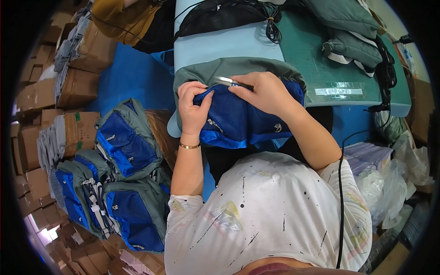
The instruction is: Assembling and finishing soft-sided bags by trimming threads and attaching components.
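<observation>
A grey-green and blue bag point(243, 110) with blue mesh pockets lies in front of me, over the near edge of the table. My left hand point(192, 105) pinches the blue edge of the bag at its left side, fingers closed on the fabric. Small thread snips point(225, 81) with silver blades and a dark handle are gripped in my right hand point(268, 91). Their blades point left, close to my left fingertips and the top of the mesh. Exactly what the blades touch is too small to make out.
Similar blue and grey-green bags point(133, 197) are piled at my left, near cardboard boxes point(80, 133). Grey-green pieces point(353, 50) lie on the green mat point(298, 59) at far right. Beyond my bag are a black bag point(220, 20) and bundled cord point(273, 30). Another person's mustard sleeve point(117, 20) shows at far left.
</observation>
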Demonstrator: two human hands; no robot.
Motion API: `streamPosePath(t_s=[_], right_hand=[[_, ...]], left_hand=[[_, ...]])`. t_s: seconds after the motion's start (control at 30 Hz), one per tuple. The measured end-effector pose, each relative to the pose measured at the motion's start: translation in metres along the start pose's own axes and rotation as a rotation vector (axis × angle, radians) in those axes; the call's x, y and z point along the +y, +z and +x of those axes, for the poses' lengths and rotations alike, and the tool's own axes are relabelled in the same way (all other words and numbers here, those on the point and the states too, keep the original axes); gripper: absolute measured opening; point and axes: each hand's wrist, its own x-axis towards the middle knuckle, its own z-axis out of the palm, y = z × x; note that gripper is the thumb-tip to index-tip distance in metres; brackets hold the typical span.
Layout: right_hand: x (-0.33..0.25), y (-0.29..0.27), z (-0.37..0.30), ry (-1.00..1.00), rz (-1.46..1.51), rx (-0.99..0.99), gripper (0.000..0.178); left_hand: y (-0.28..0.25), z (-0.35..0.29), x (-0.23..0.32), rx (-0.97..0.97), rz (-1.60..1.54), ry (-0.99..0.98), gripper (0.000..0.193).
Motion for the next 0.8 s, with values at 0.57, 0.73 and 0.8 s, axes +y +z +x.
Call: streamPosePath(t_s=[0.57, 0.73, 0.8], right_hand=[[0.029, 0.013, 0.006, 0.114, 0.275, -0.02, 0.038], [0.025, 0.012, 0.0, 0.038, 0.225, 0.029, 0.04], [0.024, 0.011, 0.0, 0.071, 0.237, 0.011, 0.041]], left_hand=[[-0.006, 0.009, 0.001, -0.112, -0.091, -0.09, 0.016], [-0.017, 0.025, 0.004, -0.251, 0.036, -0.122, 0.014], [-0.017, 0.028, 0.013, -0.246, 0.06, -0.133, 0.014]])
